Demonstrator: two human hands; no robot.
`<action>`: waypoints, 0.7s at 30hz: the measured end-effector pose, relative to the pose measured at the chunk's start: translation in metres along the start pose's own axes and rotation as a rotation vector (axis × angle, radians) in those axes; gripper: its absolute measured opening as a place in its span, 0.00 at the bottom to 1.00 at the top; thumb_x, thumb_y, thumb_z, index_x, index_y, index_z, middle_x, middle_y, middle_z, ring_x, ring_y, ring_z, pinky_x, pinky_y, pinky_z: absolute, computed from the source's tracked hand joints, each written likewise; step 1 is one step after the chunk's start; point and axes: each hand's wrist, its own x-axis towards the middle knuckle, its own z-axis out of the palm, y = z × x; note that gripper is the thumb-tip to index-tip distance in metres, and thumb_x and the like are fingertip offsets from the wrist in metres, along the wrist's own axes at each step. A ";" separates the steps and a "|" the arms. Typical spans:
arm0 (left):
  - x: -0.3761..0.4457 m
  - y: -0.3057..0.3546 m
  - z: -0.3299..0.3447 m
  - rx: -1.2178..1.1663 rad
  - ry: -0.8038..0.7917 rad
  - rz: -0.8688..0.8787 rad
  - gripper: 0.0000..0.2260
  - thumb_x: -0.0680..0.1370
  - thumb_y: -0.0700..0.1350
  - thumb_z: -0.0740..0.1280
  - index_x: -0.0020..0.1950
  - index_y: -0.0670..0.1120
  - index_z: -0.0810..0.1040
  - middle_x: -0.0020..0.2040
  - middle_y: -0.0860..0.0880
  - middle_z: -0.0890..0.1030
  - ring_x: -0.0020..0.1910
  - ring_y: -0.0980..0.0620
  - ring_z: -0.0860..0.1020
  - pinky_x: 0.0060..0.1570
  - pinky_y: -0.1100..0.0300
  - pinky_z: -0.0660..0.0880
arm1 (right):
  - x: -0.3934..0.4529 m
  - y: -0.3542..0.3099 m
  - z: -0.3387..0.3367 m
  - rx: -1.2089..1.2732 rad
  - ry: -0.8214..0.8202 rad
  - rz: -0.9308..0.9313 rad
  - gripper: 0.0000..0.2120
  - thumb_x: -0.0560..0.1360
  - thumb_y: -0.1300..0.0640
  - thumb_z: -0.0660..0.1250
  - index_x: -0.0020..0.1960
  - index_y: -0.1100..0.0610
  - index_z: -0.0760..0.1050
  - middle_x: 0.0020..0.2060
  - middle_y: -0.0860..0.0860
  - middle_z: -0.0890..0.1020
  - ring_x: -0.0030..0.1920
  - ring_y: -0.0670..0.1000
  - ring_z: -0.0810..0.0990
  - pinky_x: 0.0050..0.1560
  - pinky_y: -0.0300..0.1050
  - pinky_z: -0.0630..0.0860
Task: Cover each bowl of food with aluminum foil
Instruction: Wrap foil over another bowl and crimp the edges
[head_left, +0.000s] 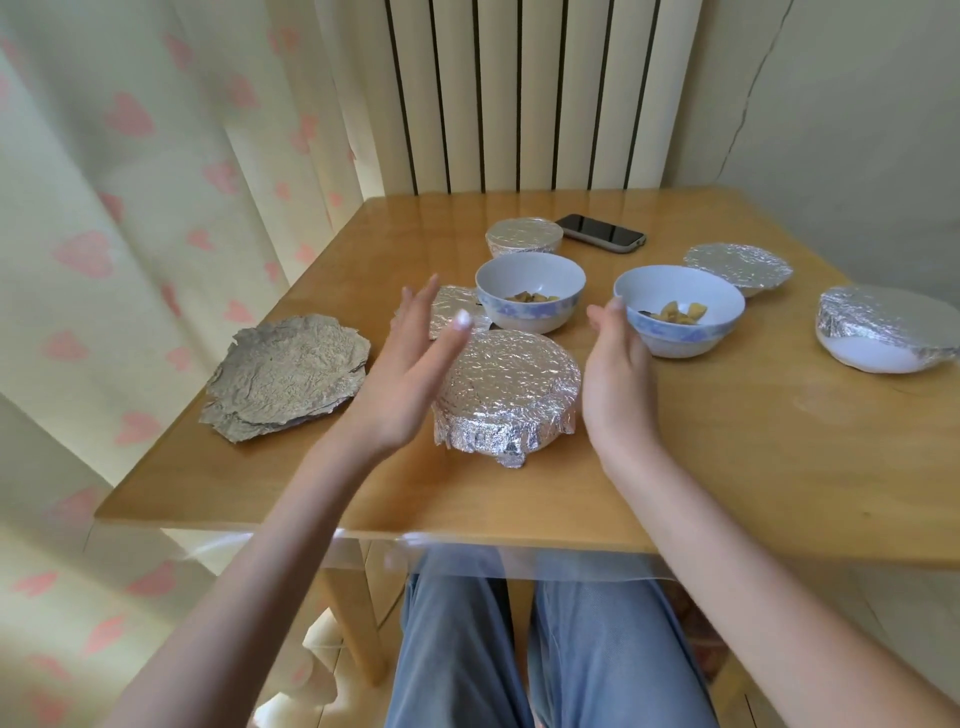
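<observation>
Seen from above, a person in blue trousers sits at a glossy wooden table (727, 467) under a clear plastic sheet. Both hands hover apart, palms facing each other, fingers straight and holding nothing: the left hand (410, 374) and right hand (618, 374) flank the nearest foil-covered bowl (511, 387). Its crinkled silver foil lies flat across the round top and is crimped down the sides, with ragged edges toward the person. To the left lies a stack of wrinkled, roughly round foil sheets (285, 376). Just behind the covered bowl sit two uncovered white bowls with blue patterns, the left open bowl (530, 291) and the right open bowl (678, 309), each holding yellowish food pieces. A small folded foil piece (452, 306) lies beside the left one. Farther back and to the right are three more covered bowls: (524, 236), (737, 267), (888, 327). A dark phone (600, 233) lies flat near the far edge, its long axis slanting left to right.
</observation>
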 end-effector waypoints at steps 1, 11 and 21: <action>0.004 0.000 -0.004 0.000 -0.138 0.011 0.44 0.68 0.74 0.56 0.79 0.59 0.48 0.80 0.55 0.46 0.78 0.57 0.44 0.77 0.47 0.46 | -0.008 -0.002 0.001 0.017 0.002 0.004 0.22 0.83 0.45 0.47 0.64 0.55 0.74 0.57 0.48 0.77 0.62 0.49 0.71 0.52 0.36 0.61; 0.013 -0.001 0.001 0.378 -0.414 0.061 0.58 0.54 0.70 0.71 0.78 0.62 0.44 0.78 0.54 0.54 0.75 0.57 0.53 0.65 0.65 0.52 | -0.019 0.012 0.032 0.183 0.128 0.093 0.17 0.81 0.54 0.52 0.56 0.55 0.79 0.49 0.46 0.80 0.53 0.47 0.75 0.52 0.40 0.67; 0.002 0.001 0.011 0.372 -0.281 0.075 0.60 0.53 0.73 0.65 0.80 0.55 0.47 0.78 0.52 0.57 0.75 0.55 0.56 0.64 0.66 0.53 | -0.020 0.014 0.036 0.468 0.074 0.271 0.20 0.75 0.45 0.51 0.49 0.48 0.82 0.48 0.31 0.77 0.61 0.48 0.75 0.67 0.54 0.69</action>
